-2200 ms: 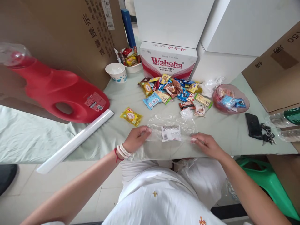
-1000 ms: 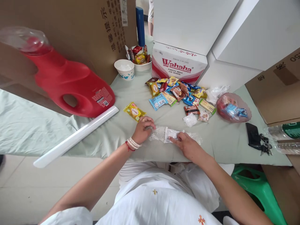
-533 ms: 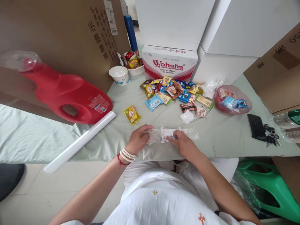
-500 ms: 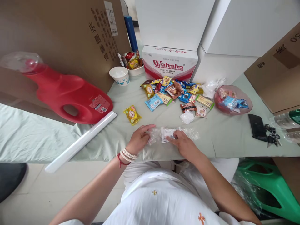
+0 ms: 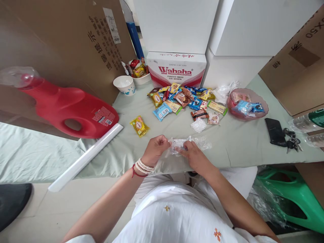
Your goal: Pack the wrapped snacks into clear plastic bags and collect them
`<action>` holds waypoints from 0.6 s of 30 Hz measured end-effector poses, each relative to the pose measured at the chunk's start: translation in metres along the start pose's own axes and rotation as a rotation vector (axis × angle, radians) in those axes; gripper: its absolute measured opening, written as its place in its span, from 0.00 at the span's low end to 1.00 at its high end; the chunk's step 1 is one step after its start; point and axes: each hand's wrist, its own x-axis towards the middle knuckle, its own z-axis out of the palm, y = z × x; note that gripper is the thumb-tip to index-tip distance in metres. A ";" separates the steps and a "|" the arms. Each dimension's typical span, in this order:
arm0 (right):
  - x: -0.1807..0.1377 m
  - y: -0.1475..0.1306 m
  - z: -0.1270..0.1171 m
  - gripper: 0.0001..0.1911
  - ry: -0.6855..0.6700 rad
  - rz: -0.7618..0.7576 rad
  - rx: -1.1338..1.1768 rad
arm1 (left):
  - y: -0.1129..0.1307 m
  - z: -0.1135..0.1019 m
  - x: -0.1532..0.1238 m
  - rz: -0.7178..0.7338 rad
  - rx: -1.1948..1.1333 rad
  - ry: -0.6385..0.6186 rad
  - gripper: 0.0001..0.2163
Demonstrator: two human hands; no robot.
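A small white packet point(image 5: 179, 141) lies near the table's front edge, wrapped in clear plastic film point(image 5: 204, 143) whose loose end spreads to the right. My left hand point(image 5: 156, 149) pinches the film at the packet's left end, thumb and fingers together. From the right, my right hand point(image 5: 196, 157) grips the packet with thumb and fingers, partly covering it. Beyond my left hand lies a yellow snack packet point(image 5: 139, 126). A crumpled clear wrapper point(image 5: 198, 125) sits just past the packet, beside a pile of wrapped snacks point(image 5: 182, 98).
A red jug point(image 5: 76, 109) and a white roll point(image 5: 86, 157) lie at left. A paper cup point(image 5: 125, 85) stands by a snack bowl point(image 5: 142, 79). The Wahaha box point(image 5: 177, 69) is behind the pile. At right are a pink bowl point(image 5: 263, 113), a black phone-like object point(image 5: 275, 131) and keys point(image 5: 292, 143).
My left hand has gone from an outstretched index finger to a pinch, drawing the film's left part over the packet. My right hand stays on the packet. The view has shifted slightly.
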 end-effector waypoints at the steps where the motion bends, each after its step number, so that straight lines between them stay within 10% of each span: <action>1: -0.002 0.001 0.002 0.34 0.020 -0.007 0.032 | 0.000 0.008 0.001 0.018 -0.030 -0.043 0.13; 7: -0.020 0.022 0.005 0.25 0.154 -0.056 0.366 | -0.017 0.048 0.010 0.285 0.527 -0.146 0.19; 11: -0.016 0.038 0.001 0.19 0.426 0.325 0.267 | -0.026 0.067 0.005 0.429 0.928 -0.095 0.21; 14: -0.009 0.051 0.003 0.23 0.510 0.611 0.018 | -0.026 0.072 0.003 0.418 1.029 0.080 0.22; 18: -0.002 0.057 0.002 0.11 0.447 0.634 -0.006 | -0.021 0.064 0.011 0.234 1.080 0.279 0.35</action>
